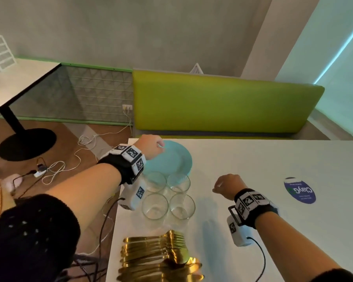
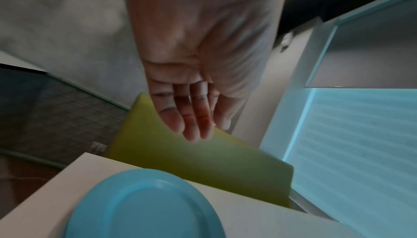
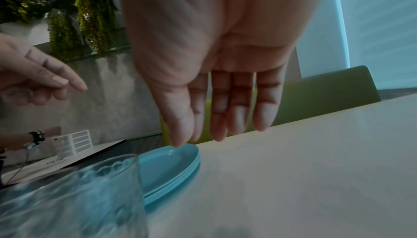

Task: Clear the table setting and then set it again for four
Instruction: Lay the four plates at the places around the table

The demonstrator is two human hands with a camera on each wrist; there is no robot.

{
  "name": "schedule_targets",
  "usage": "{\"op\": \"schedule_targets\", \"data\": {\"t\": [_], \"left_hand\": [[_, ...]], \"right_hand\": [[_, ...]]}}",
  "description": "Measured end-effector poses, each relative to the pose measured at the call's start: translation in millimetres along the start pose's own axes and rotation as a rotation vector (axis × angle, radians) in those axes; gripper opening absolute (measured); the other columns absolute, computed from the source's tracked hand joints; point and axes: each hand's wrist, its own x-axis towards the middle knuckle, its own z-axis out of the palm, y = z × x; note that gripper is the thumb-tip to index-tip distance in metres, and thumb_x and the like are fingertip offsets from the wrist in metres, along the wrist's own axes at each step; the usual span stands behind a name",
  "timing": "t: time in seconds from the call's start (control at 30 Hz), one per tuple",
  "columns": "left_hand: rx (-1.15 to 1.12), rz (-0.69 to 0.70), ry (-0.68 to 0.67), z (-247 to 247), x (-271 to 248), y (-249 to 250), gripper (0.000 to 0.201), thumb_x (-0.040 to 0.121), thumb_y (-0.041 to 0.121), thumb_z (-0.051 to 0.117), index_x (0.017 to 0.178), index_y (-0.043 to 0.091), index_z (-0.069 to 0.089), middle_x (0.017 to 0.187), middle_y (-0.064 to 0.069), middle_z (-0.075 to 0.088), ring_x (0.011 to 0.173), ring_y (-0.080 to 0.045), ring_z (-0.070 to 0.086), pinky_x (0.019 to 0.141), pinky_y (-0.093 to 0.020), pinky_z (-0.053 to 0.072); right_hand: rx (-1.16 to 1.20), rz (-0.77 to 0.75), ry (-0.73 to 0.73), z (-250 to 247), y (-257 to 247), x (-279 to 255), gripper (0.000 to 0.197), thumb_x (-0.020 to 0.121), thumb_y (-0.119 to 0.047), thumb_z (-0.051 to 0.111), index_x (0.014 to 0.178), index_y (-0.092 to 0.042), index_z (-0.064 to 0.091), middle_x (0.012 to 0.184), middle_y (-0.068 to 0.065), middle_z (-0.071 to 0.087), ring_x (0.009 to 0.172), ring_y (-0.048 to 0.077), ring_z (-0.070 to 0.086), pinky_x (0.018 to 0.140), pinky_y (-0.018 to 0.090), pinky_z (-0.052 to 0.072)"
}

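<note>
A stack of light blue plates [image 1: 171,159] [image 2: 144,206] [image 3: 171,167] lies at the far left corner of the white table [image 1: 273,200]. My left hand [image 1: 151,145] [image 2: 194,117] hovers over the stack's far left rim with straight, relaxed fingers and holds nothing. Several clear glasses [image 1: 168,195] [image 3: 74,197] stand grouped just in front of the plates. A pile of gold cutlery [image 1: 159,255] lies at the near edge. My right hand [image 1: 226,185] [image 3: 221,117] hangs above bare table right of the glasses, fingers straight and empty.
A round blue sticker [image 1: 300,190] is on the table at right. A green bench back [image 1: 222,102] runs behind the table. Left of the table are a wooden floor with white cables [image 1: 59,167] and another table [image 1: 18,84] holding a white drawer unit.
</note>
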Motion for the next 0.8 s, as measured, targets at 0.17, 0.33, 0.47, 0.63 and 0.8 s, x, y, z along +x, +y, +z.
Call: {"op": "schedule_targets", "data": {"t": [0.17,0.33,0.47,0.63,0.8], "left_hand": [[0.023,-0.248,-0.097,-8.6,58.7,-31.3,0.051,0.093,0.025,0.053,0.141,0.012,0.039,0.127,-0.014,0.059,0.111,-0.029,0.062,0.087,-0.031,0.050],[0.128,-0.341,-0.222,14.8,94.0,-68.2,0.065,0.095,0.020,0.052,0.150,0.010,0.018,0.147,-0.018,0.040,0.131,-0.033,0.045,0.102,-0.035,0.040],[0.177,-0.400,-0.323,38.6,109.3,-91.6,0.073,0.095,0.016,0.052,0.152,0.012,0.007,0.152,-0.015,0.031,0.136,-0.030,0.038,0.106,-0.032,0.034],[0.201,-0.416,-0.369,58.5,117.3,-100.6,0.091,0.089,0.027,0.060,0.152,0.016,-0.006,0.142,-0.019,0.044,0.124,-0.034,0.051,0.097,-0.033,0.044],[0.164,-0.450,-0.351,67.9,124.2,-107.6,0.093,0.084,0.028,0.066,0.150,0.009,0.003,0.128,-0.018,0.056,0.112,-0.033,0.059,0.088,-0.034,0.049]], "right_hand": [[-0.027,-0.020,-0.054,-15.1,-15.1,62.7,0.031,0.090,-0.036,0.058,0.113,-0.016,0.067,0.125,0.001,0.063,0.118,0.019,0.056,0.100,0.026,0.042],[0.016,-0.007,-0.104,-10.5,-28.5,116.3,0.032,0.090,-0.037,0.058,0.114,-0.018,0.065,0.126,0.000,0.061,0.118,0.018,0.055,0.097,0.025,0.041],[0.095,0.032,-0.158,5.9,-39.0,144.5,0.042,0.090,-0.035,0.060,0.126,-0.015,0.055,0.134,0.004,0.054,0.124,0.020,0.049,0.102,0.027,0.038],[0.247,0.095,-0.236,29.9,-49.2,167.5,0.062,0.088,-0.037,0.062,0.139,-0.013,0.037,0.131,0.013,0.055,0.115,0.029,0.058,0.098,0.037,0.047],[0.313,0.126,-0.254,40.5,-54.4,177.9,0.066,0.086,-0.032,0.065,0.139,-0.009,0.034,0.127,0.015,0.056,0.112,0.033,0.058,0.094,0.040,0.049]]}}
